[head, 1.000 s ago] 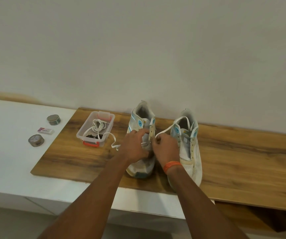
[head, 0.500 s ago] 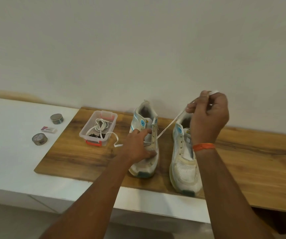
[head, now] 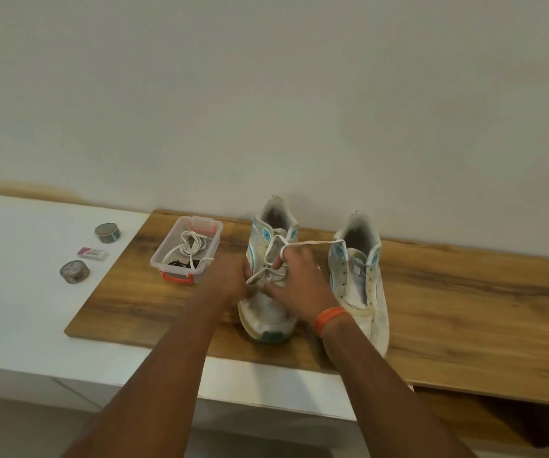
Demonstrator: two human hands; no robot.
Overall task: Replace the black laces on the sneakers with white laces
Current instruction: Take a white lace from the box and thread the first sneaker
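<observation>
Both hands are working over the left white sneaker with blue oval accents (head: 268, 294), which is sitting on the brown wooden board (head: 464, 292). The left hand (head: 230, 277) is curling its fingers round the flat white lace (head: 278, 256) at the eyelets, pinching it tight. The right hand (head: 301, 280) is hooking a loop of that same lace over its fingers, and the lace is trailing across to the matching right sneaker (head: 362, 279) just beside it. Off to the left, a clear plastic box with red clips (head: 164, 262) is holding a coiled white lace and some black laces.
</observation>
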